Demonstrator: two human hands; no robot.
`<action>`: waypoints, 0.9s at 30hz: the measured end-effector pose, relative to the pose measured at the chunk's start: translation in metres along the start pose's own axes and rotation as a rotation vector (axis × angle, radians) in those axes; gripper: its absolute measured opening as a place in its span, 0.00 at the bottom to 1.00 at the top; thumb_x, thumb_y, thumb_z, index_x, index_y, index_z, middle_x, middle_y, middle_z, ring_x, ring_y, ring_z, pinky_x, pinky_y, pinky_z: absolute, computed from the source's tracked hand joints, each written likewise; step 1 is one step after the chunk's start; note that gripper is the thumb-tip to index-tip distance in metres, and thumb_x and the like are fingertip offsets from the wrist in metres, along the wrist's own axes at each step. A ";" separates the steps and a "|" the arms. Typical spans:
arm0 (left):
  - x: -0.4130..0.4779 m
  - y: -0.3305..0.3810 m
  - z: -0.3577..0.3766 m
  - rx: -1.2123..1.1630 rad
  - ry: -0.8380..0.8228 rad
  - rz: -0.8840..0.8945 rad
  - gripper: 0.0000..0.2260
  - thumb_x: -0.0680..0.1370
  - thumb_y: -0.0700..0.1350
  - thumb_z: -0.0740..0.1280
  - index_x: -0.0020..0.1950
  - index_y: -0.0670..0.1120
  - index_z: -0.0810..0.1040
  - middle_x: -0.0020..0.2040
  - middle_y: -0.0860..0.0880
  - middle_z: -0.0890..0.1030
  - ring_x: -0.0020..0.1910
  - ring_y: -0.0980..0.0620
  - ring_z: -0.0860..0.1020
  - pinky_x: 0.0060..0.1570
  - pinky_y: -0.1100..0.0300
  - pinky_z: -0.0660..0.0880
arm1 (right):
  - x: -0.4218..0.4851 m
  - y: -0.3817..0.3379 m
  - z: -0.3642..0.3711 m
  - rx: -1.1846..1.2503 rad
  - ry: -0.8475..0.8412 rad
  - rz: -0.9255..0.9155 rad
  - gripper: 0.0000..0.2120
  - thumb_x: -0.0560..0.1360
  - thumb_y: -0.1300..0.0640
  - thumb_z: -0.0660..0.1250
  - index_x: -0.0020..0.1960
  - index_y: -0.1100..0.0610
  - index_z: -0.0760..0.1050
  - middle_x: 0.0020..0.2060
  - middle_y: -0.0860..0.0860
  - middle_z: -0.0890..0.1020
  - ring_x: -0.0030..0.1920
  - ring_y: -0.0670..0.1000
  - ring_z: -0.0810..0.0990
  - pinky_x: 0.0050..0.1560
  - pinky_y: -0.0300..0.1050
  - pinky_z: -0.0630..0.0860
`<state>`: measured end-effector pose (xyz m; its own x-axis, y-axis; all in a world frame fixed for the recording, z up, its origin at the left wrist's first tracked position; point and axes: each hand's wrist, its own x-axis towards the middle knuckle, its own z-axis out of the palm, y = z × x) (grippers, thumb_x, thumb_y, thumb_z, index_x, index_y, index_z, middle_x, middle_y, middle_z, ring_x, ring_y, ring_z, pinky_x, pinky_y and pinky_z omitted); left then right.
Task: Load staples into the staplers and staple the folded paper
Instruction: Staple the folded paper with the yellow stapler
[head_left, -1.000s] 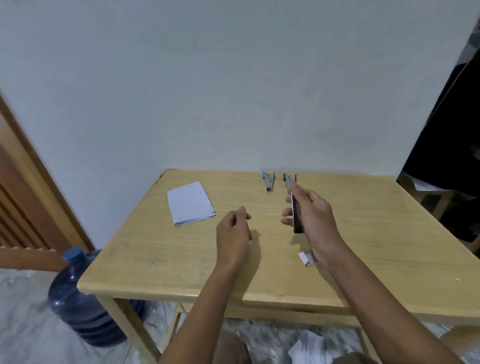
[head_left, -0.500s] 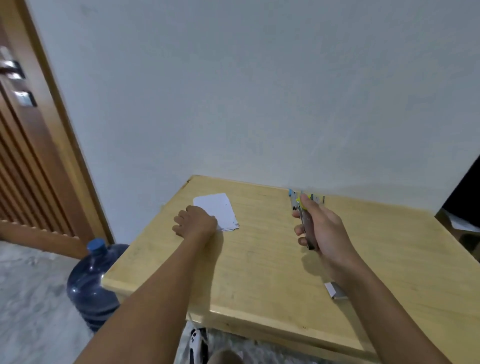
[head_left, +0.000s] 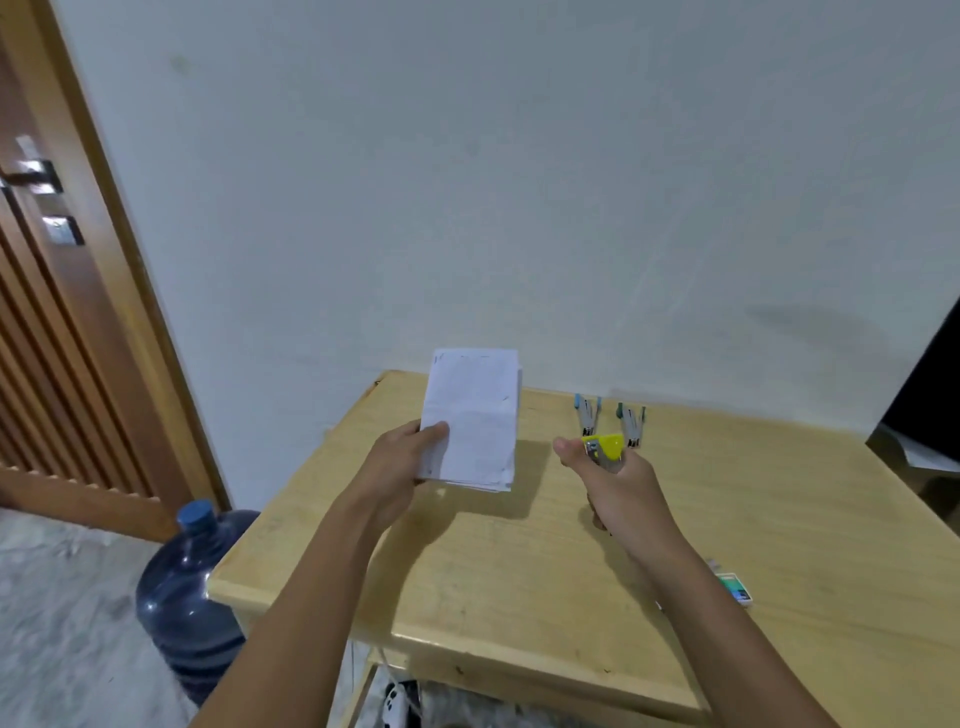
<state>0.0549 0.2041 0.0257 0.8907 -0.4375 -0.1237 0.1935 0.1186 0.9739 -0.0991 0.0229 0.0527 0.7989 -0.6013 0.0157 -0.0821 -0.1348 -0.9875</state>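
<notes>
left hand (head_left: 400, 462) pinches the folded paper (head_left: 471, 421) above its thumb; right hand (head_left: 618, 483) fingers curl round the yellow stapler (head_left: 602, 449).

A folded paper (head_left: 470, 421), white and faintly marked, is held nearly upright, its lower left corner pinched in the left hand (head_left: 402, 462). Just to its right, a yellow-headed stapler (head_left: 602, 451) pokes up from the grip of the right hand (head_left: 618, 483), its body mostly hidden in the fist. A blue-tipped stapler (head_left: 587, 415) and a green-tipped stapler (head_left: 631, 423) lie side by side, apart, just beyond the right hand. A small staple box (head_left: 735, 587) lies beside the right forearm.
</notes>
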 end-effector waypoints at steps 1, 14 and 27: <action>-0.009 0.001 0.006 -0.011 -0.057 0.006 0.12 0.80 0.44 0.66 0.61 0.41 0.79 0.57 0.44 0.85 0.56 0.42 0.82 0.56 0.48 0.78 | 0.000 -0.001 0.000 0.018 -0.003 0.025 0.14 0.74 0.44 0.71 0.49 0.55 0.81 0.20 0.42 0.62 0.23 0.46 0.60 0.26 0.39 0.60; -0.054 0.011 0.062 0.267 -0.273 0.172 0.10 0.80 0.38 0.65 0.56 0.48 0.82 0.51 0.50 0.85 0.48 0.57 0.82 0.39 0.72 0.73 | -0.013 0.007 -0.018 0.243 0.090 0.114 0.14 0.73 0.48 0.74 0.42 0.55 0.71 0.24 0.48 0.66 0.21 0.46 0.63 0.23 0.36 0.59; -0.074 -0.003 0.125 -0.057 0.066 0.056 0.19 0.78 0.59 0.66 0.60 0.46 0.75 0.55 0.44 0.82 0.47 0.47 0.83 0.41 0.56 0.77 | -0.036 0.015 -0.011 0.420 0.136 0.046 0.11 0.74 0.56 0.73 0.39 0.57 0.73 0.22 0.46 0.64 0.23 0.47 0.60 0.28 0.41 0.61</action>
<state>-0.0626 0.1247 0.0560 0.9256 -0.3691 -0.0832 0.1637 0.1924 0.9676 -0.1351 0.0338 0.0394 0.7123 -0.7009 -0.0371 0.1556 0.2093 -0.9654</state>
